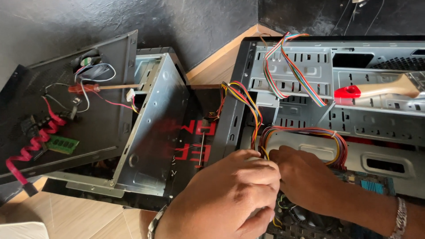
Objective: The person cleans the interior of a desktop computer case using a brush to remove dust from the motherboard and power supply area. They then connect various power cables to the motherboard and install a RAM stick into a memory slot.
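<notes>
Hands (265, 181) on wire bundle (310, 132) inside computer case (372, 84)

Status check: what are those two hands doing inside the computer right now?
Left hand and right hand both down in the open computer case, fingers at the wire bundle. Grip hidden. Brush resting above, clear of hands.

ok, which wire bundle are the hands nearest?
The multicoloured bundle looping just above both hands, left hand and right hand. The flat ribbon cable hangs higher, over the drive cage.

Screwdriver (95, 87) on side panel (66, 110), left of computer case (310, 88)
</notes>
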